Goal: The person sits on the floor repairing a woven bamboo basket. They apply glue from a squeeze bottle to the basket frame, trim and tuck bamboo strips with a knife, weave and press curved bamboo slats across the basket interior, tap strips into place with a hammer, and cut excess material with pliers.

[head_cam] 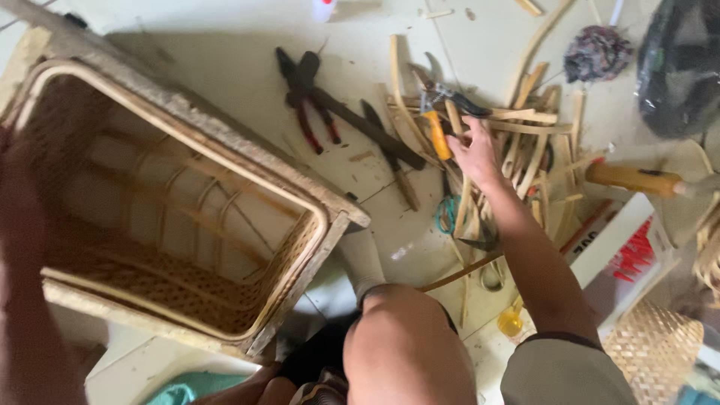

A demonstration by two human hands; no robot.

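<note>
**Right hand over the cutter, left hand on the basket**

My right hand [474,152] is out over the heap of rattan offcuts [525,150] on the floor, fingers loosely spread and curling down, nothing gripped in them. The thing nearest them is the orange-handled cutter [437,129], lying just left of my fingertips, touching or near enough that I can't call a gap. Its long axis runs steeply, orange handle toward me, metal head away toward the top of the view, so it lies roughly in line with my forearm rather than across it.

My left hand [19,202] is well apart, at the far left edge, blurred against the rim of the woven rattan basket [225,161], which lies tipped so its open mouth faces me. It seems to be steadying that side, but I can't tell how far the fingers close on it.

So the right is the nearer hand by far. The red-handled pliers [311,120] and dark-handled tool [367,127] lie between basket and heap, untouched.
</note>
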